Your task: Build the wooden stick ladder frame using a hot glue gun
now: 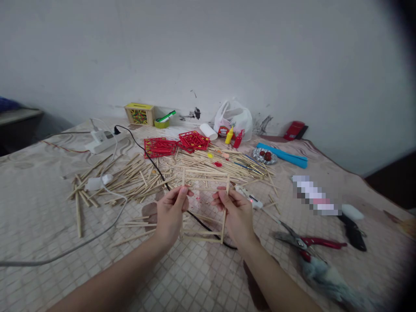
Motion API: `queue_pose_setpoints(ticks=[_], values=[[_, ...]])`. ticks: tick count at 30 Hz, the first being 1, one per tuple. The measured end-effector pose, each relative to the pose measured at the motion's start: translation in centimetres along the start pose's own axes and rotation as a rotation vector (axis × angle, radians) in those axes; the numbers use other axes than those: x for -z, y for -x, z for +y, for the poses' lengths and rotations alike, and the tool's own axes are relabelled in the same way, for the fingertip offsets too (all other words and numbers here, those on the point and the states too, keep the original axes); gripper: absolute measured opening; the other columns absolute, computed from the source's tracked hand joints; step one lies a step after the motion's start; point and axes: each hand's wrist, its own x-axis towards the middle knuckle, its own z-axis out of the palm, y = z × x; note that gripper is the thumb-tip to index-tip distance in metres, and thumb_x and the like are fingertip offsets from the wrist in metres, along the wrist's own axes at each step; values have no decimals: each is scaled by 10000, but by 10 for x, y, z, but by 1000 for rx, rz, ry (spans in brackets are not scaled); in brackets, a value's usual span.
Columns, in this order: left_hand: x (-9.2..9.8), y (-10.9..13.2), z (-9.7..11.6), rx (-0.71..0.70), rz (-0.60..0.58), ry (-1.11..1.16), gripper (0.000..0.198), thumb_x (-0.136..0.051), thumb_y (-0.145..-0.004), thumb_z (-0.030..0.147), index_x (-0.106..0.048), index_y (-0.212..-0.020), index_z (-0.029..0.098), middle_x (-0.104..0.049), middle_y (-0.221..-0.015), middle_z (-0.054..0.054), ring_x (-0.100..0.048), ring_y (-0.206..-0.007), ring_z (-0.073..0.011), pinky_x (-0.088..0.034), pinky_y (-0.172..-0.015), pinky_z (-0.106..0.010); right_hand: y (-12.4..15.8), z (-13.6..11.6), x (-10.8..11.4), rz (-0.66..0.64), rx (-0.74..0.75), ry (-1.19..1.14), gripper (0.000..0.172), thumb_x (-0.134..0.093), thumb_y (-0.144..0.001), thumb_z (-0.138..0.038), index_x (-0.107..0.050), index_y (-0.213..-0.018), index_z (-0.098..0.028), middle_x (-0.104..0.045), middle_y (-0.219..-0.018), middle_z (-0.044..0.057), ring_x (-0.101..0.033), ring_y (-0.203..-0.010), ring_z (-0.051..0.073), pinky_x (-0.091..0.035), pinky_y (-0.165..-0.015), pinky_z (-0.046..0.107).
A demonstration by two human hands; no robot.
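Both the left hand (170,213) and right hand (236,213) pinch a stick frame (201,237), one side each.

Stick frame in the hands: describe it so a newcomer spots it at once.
On the tiled-pattern cloth, just in front of the heap of loose sticks, the left hand and right hand pinch its two upright sticks. It is a square stick frame. Unlike the loose sticks it is joined; unlike the red lattice panels behind, it is unpainted.
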Motion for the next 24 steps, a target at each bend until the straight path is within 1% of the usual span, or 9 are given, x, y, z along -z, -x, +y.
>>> queue_pose_setpoints(ticks=[10, 12, 14, 16, 20, 24], values=[[1, 0, -1, -15, 20, -23, 197, -660, -693, 330, -651, -668, 135, -482, -473, 44, -290, -401, -23, -201, -404, -177, -1, 1, 0, 1, -12, -20, 86, -689, -682, -263, -695, -722, -187, -666, -648, 6, -561, -509, 91, -382, -444, 201], [0, 0, 1, 11, 6, -1, 191, -676, -674, 324, -656, -671, 134, -532, -513, 27, -322, -410, -22, -216, -401, -171, -3, 1, 1, 14, -15, -20, 97, -690, -679, -272, -694, -727, -188, -663, -645, 2, -560, -508, 90, -380, -450, 201], [-1, 0, 4, 61, -11, 33, 191, -699, -642, 318, -662, -690, 137, -594, -597, -2, -374, -435, -27, -241, -403, -164, -4, 0, 2, 26, -29, -15, 112, -693, -674, -282, -694, -736, -189, -664, -652, 1, -562, -514, 89, -376, -456, 199], [-2, -1, 8, 113, -7, 62, 195, -726, -604, 297, -665, -703, 141, -625, -662, -17, -408, -458, -29, -271, -414, -158, -7, 0, 3, 21, -56, -9, 125, -696, -668, -291, -694, -741, -190, -667, -663, 4, -569, -529, 95, -377, -466, 201], [0, -4, 10, 141, 12, 60, 181, -739, -580, 259, -664, -682, 130, -617, -658, -10, -397, -454, -15, -286, -421, -149, -10, 0, 5, -16, -71, 39, 140, -690, -670, -314, -687, -716, -182, -662, -647, 14, -581, -557, 113, -385, -493, 213], [3, -7, 6, 151, 21, 12, 198, -738, -577, 275, -659, -664, 116, -605, -646, -14, -373, -443, -15, -252, -398, -156, -10, 2, 5, -12, -60, 103, 170, -672, -683, -342, -657, -688, -173, -645, -635, 15, -562, -536, 110, -371, -477, 214]])
